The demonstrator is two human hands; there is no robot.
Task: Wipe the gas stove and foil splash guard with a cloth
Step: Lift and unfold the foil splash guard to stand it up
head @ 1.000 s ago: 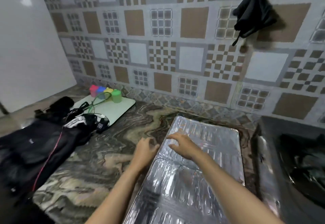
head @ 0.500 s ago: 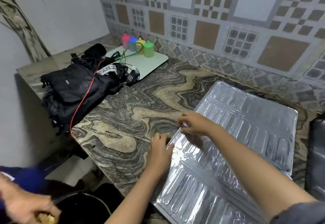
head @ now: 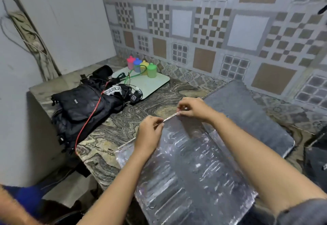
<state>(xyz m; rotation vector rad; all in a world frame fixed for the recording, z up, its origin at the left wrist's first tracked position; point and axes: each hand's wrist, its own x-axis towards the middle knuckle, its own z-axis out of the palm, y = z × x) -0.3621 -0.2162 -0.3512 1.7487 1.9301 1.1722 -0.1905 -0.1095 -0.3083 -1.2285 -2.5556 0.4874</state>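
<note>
Both your hands pinch the raised edge of the foil splash guard (head: 191, 170): left hand (head: 150, 133) at frame ctr, right hand (head: 192, 108) just up-right of it, fingers pressed together on the rim. Guard lies folded across the marble counter (head: 113, 133), lower ctr to right. Black bag (head: 83, 106) w/ red cable sits mid-left; colored cups (head: 141, 66) on a white board (head: 152, 85) behind it.

The crinkled silver foil splash guard (head: 191, 168) runs off the bottom edge. A dark, boxy object (head: 316, 155) is cut off at right; a blurred bare arm (head: 10, 207) intrudes bottom left.
</note>
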